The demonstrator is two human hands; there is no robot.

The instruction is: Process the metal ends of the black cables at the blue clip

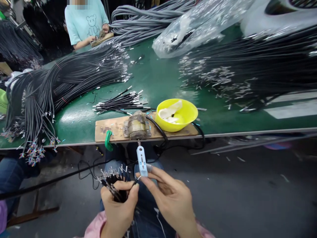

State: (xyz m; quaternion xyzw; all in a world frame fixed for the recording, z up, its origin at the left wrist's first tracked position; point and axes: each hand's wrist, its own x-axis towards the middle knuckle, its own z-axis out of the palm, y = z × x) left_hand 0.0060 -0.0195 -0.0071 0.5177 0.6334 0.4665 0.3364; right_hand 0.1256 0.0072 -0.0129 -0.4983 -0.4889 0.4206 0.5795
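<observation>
"Gripping what, with the left hand [121, 210]?"

"Black cables [111, 180], bunched above the lap [148, 213] — with fingers [134, 195] clamped on them, one angled out toward the light-blue tool [142, 165]."

"And with the right hand [173, 195]?"

"Close at that cable's tip, by the tool's near end — can't tell whether pinching or merely touching."

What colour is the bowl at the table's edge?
The bowl is bright yellow; it shows best in the head view.

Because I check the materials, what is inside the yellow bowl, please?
The yellow bowl holds a soft-looking white piece; a dark patch shows by it, too unclear to name. What lies under the white piece is covered.
</observation>
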